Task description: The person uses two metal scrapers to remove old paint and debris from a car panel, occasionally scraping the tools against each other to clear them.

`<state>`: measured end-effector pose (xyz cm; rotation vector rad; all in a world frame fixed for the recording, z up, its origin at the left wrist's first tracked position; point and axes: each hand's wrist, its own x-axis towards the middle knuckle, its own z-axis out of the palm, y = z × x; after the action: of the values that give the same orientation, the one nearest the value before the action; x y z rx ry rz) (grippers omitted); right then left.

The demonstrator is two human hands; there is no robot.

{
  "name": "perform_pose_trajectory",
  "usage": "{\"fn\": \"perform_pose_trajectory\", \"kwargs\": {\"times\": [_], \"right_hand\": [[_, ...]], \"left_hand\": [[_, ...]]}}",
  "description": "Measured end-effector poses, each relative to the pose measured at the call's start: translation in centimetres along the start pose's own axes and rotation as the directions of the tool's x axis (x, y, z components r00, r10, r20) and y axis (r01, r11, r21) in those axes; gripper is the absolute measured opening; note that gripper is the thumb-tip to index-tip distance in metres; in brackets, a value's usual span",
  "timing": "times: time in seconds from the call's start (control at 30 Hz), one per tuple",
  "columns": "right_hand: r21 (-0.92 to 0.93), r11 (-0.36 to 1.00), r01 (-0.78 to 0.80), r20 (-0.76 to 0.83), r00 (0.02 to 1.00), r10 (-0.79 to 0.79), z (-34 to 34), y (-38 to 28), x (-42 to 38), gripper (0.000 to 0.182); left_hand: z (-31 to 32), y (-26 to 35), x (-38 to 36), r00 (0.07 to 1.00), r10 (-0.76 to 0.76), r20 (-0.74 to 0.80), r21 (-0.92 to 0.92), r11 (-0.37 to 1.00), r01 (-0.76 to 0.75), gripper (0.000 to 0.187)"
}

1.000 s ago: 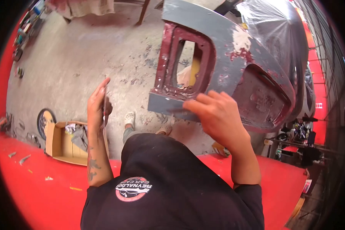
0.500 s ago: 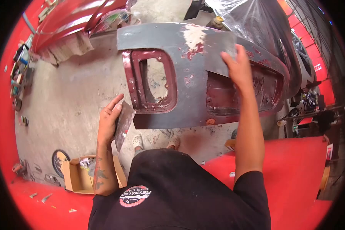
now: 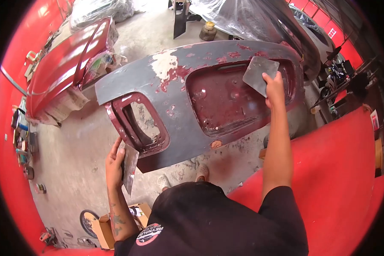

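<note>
A car body panel (image 3: 175, 123), grey-primed with bare maroon spots and a cream filler patch (image 3: 164, 63), lies across the middle in front of me. My right hand (image 3: 275, 88) grips a square, flat grey spreader (image 3: 259, 73) between thumb and fingers. It overlaps the right end of the panel's large maroon recess (image 3: 219, 100). At the panel's near left corner, my left hand (image 3: 116, 164) holds a thin grey plate (image 3: 130, 167) on edge, smeared with residue. The plate is beside the smaller cut-out's maroon frame (image 3: 160, 141).
A red car part (image 3: 68, 59) with masking paper stands at the upper left. Behind the panel are a yellow-topped can (image 3: 208, 32) and a plastic-covered car (image 3: 239, 17). An open cardboard box (image 3: 104, 230) sits at lower left, near red walls (image 3: 311, 179).
My right hand has carried the spreader rightward along the panel, from beside the cream patch to over the recess. The camera view has turned. My left hand keeps its plate near the corner.
</note>
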<state>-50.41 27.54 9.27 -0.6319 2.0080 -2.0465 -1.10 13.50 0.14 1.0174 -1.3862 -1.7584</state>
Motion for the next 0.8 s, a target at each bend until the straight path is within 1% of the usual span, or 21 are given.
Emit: {"fn": "perform_pose_trajectory", "kwargs": {"times": [0.07, 0.1, 0.17, 0.2, 0.27, 0.3, 0.37, 0.4, 0.47, 0.53, 0.57, 0.6, 0.63, 0.67, 0.73, 0.77, 0.8], "right_hand": [[-0.058, 0.998, 0.007, 0.020, 1.000, -0.006, -1.3, 0.5, 2.5, 0.037], [-0.052, 0.999, 0.008, 0.008, 1.000, -0.008, -1.2, 0.5, 3.4, 0.037], [-0.139, 0.990, 0.013, 0.002, 1.000, -0.012, -0.1, 0.5, 4.9, 0.040], [-0.133, 0.991, 0.014, -0.005, 1.000, -0.014, 1.0, 0.8, 5.5, 0.040], [-0.304, 0.933, 0.192, 0.064, 0.981, -0.181, 3.4, 1.5, 6.4, 0.043], [-0.302, 0.934, 0.190, 0.060, 0.982, -0.180, 3.7, 0.9, 6.3, 0.043], [-0.373, 0.912, 0.172, 0.115, 0.984, -0.138, 4.0, -0.7, 6.0, 0.043], [-0.375, 0.912, 0.169, 0.114, 0.984, -0.136, 3.3, -0.5, 6.1, 0.043], [-0.242, 0.969, 0.048, 0.087, 0.996, -0.028, 1.8, 0.1, 6.7, 0.042], [-0.218, 0.974, 0.058, 0.099, 0.994, -0.037, 3.4, 0.4, 6.6, 0.041], [-0.317, 0.927, 0.199, 0.113, 0.979, -0.171, 5.1, 0.7, 6.3, 0.042], [-0.408, 0.852, 0.329, 0.139, 0.944, -0.298, 6.6, 0.9, 5.7, 0.044], [-0.410, 0.880, 0.241, 0.160, 0.968, -0.191, 7.4, -0.4, 5.0, 0.045], [-0.411, 0.880, 0.238, 0.160, 0.969, -0.188, 7.0, -0.4, 5.0, 0.045], [-0.438, 0.842, 0.316, 0.136, 0.949, -0.285, 5.2, -0.6, 5.5, 0.042], [-0.306, 0.922, 0.238, 0.082, 0.971, -0.223, 4.1, 0.0, 5.9, 0.042], [-0.222, 0.968, 0.113, 0.104, 0.990, -0.091, 3.4, -0.8, 5.2, 0.042]], "left_hand": [[0.6, 0.4, 0.2, 1.000, -0.009, -0.004, -0.004, 1.000, 0.009, 0.053], [0.8, 0.8, 0.1, 1.000, -0.028, -0.011, -0.011, 1.000, 0.028, 0.053], [1.0, 1.1, 0.1, 0.999, -0.043, -0.011, -0.010, 0.999, 0.043, 0.053], [1.0, 1.1, 0.1, 0.999, -0.033, -0.013, 0.006, 0.999, 0.033, 0.052], [1.0, 1.2, 0.2, 1.000, -0.022, -0.013, 0.024, 0.999, 0.022, 0.052], [1.0, 1.3, 0.2, 1.000, -0.027, -0.014, 0.029, 0.999, 0.028, 0.053], [0.7, 1.2, 0.3, 0.999, -0.034, -0.013, 0.039, 0.999, 0.034, 0.053], [0.5, 1.1, 0.3, 1.000, -0.026, 0.010, 0.045, 0.999, 0.026, 0.054], [0.6, 0.9, 0.4, 1.000, -0.015, 0.024, 0.039, 0.999, 0.014, 0.054], [1.0, 1.4, 0.2, 0.999, -0.036, 0.015, 0.060, 0.998, 0.035, 0.057], [1.0, 1.6, 0.1, 0.999, -0.040, 0.012, 0.063, 0.997, 0.039, 0.057], [1.1, 1.9, 0.1, 0.999, -0.047, 0.022, 0.088, 0.995, 0.045, 0.058], [1.1, 2.0, 0.1, 0.998, -0.053, 0.032, 0.111, 0.993, 0.049, 0.059], [1.1, 1.9, 0.0, 0.998, -0.056, 0.033, 0.112, 0.992, 0.052, 0.059], [1.0, 1.5, 0.1, 0.999, -0.030, 0.039, 0.117, 0.993, 0.026, 0.060], [1.1, 1.4, 0.1, 0.999, -0.029, 0.034, 0.109, 0.994, 0.025, 0.060], [1.3, 1.2, 0.1, 1.000, -0.018, 0.018, 0.093, 0.996, 0.016, 0.060]]}}
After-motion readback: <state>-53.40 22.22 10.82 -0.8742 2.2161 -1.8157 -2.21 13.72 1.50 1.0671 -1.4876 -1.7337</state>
